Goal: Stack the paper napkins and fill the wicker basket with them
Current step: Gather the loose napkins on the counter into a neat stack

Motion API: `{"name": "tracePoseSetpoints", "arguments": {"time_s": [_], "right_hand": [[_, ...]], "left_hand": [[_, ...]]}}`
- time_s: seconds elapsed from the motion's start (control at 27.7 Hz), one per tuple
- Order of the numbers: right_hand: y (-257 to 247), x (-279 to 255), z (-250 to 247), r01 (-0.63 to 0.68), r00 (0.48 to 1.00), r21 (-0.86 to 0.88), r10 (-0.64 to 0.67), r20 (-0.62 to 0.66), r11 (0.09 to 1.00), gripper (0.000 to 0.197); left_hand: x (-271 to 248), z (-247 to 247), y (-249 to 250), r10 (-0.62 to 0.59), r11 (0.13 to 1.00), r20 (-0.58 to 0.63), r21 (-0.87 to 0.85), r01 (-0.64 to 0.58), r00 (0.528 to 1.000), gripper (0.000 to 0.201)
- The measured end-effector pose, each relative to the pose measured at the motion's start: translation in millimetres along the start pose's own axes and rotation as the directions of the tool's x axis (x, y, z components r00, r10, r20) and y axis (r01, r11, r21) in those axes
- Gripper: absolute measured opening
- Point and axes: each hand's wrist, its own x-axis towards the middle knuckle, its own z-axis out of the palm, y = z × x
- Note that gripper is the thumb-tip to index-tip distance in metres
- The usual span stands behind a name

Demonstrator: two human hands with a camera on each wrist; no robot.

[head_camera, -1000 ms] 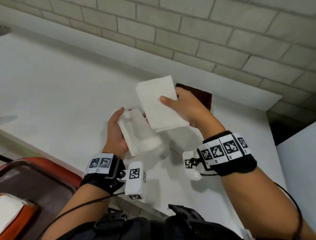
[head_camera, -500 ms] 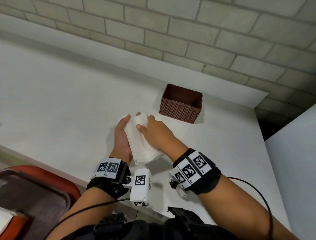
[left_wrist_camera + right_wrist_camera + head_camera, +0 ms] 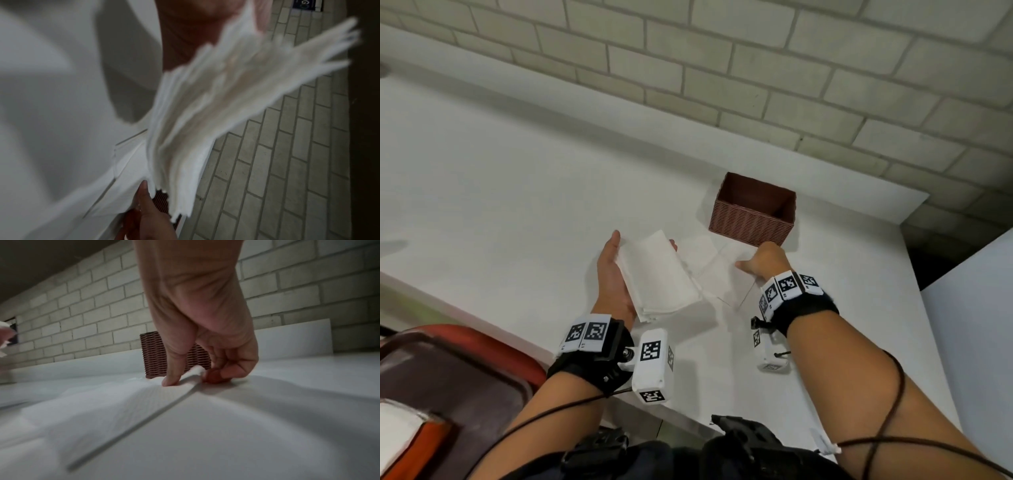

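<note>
My left hand [image 3: 613, 270] holds a stack of white paper napkins [image 3: 661, 277] above the white counter, thumb on one side and fingertips at the far corner; the left wrist view shows the stack's fanned edges [image 3: 216, 91]. More loose napkins [image 3: 722, 270] lie flat on the counter just right of it. My right hand [image 3: 763, 260] is down on them, and the right wrist view shows its thumb and fingers pinching the lifted corner of a napkin [image 3: 195, 373]. The brown wicker basket [image 3: 753, 222] stands just behind my right hand, and no napkins show in the part of its inside I can see.
The white counter [image 3: 500, 192] runs left and back to a brick wall [image 3: 722, 68]. A white panel [image 3: 976, 308] stands at the right edge. Below the counter's near-left edge is a red and brown tray [image 3: 448, 377].
My right hand let go of the stack it had pressed a napkin onto and dropped right to the napkins on the counter. My left hand kept the stack, now tilted flatter.
</note>
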Motion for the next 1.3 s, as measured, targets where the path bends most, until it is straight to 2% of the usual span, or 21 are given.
{"name": "tracePoseSetpoints", "arguments": {"time_s": [0.22,0.32,0.4,0.43,0.47,0.54,0.61,0.72,0.79,1.01,1.15,1.23,1.3], "right_hand": [[2,6,0,-0.098,0.994,0.236,0.083,0.072,0.967,0.041],[5,5,-1,-0.132,0.99,0.436,0.098,0.099,0.89,0.045],[5,-1,-9,-0.134,0.989,0.586,0.066,0.136,0.799,0.03],[3,-6,-16,-0.165,0.983,0.63,0.072,0.17,0.759,0.018],[1,-9,-24,-0.187,0.978,0.658,0.074,0.196,0.73,0.013],[-5,-11,-37,-0.157,0.981,0.716,0.026,0.191,0.68,0.024],[-14,-13,-44,-0.038,0.99,0.759,-0.076,0.115,0.65,0.038],[-27,-16,-40,0.125,0.975,0.69,-0.218,0.048,0.713,0.041],[-38,-19,-27,0.151,0.964,0.647,-0.257,0.072,0.748,0.038],[-48,-2,13,0.11,0.976,0.569,-0.197,0.093,0.815,0.035],[-49,8,23,0.162,0.973,0.493,-0.221,0.063,0.855,0.034],[-51,8,25,0.228,0.967,0.403,-0.254,0.012,0.886,0.036],[-55,5,24,0.27,0.963,0.203,-0.267,-0.043,0.941,0.04]], "left_hand": [[3,-7,2,0.013,0.999,0.014,-0.032,-0.013,1.0,0.074],[4,-9,5,0.019,0.999,0.005,-0.03,-0.019,1.0,0.074],[5,-12,7,0.019,0.999,0.002,-0.025,-0.019,1.0,0.074],[6,-13,8,0.019,0.999,0.002,-0.029,-0.019,1.0,0.074],[6,-14,9,0.018,0.999,-0.002,-0.035,-0.018,1.0,0.075],[8,-16,9,0.011,0.999,-0.001,-0.051,-0.011,1.0,0.077],[10,-16,9,0.004,0.998,0.001,-0.068,-0.004,1.0,0.076],[10,-13,8,-0.001,0.998,0.0,-0.067,0.001,1.0,0.075],[10,-10,8,-0.009,0.998,-0.007,-0.059,0.008,1.0,0.074],[11,-15,12,-0.01,0.999,-0.024,-0.047,0.009,1.0,0.076],[13,-20,15,-0.003,0.999,-0.036,-0.048,0.001,0.999,0.076],[14,-20,16,-0.011,0.999,-0.035,-0.037,0.01,0.999,0.076],[14,-20,17,-0.024,0.999,-0.033,-0.039,0.023,0.999,0.077]]}}
